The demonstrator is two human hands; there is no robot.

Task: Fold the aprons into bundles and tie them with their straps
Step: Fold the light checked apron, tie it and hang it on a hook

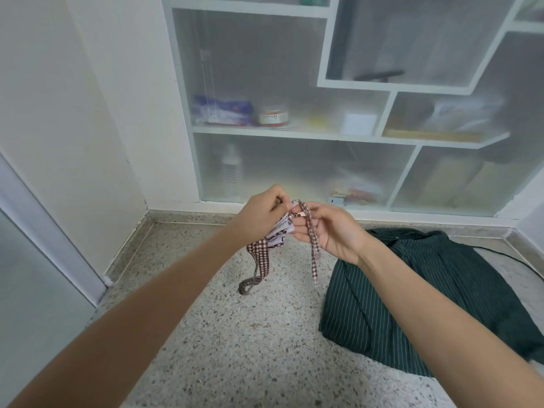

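A small folded apron bundle (pixel 281 231), pale with a brown checked trim, is held in the air above the floor. My left hand (pixel 262 216) grips the bundle from the left, fingers curled round it. My right hand (pixel 326 229) holds a checked strap (pixel 312 248) that loops over the top of the bundle and hangs down past the palm. A second checked strap (pixel 257 266) dangles below my left hand, its end near the floor. A dark green pinstriped apron (pixel 412 295) lies spread on the floor at the right.
The speckled terrazzo floor (pixel 235 334) runs to a white wall at the left. Behind stands a white shelf unit (pixel 323 134) with frosted panels, holding bottles, jars and packets. A door edge (pixel 59 231) is at the far left.
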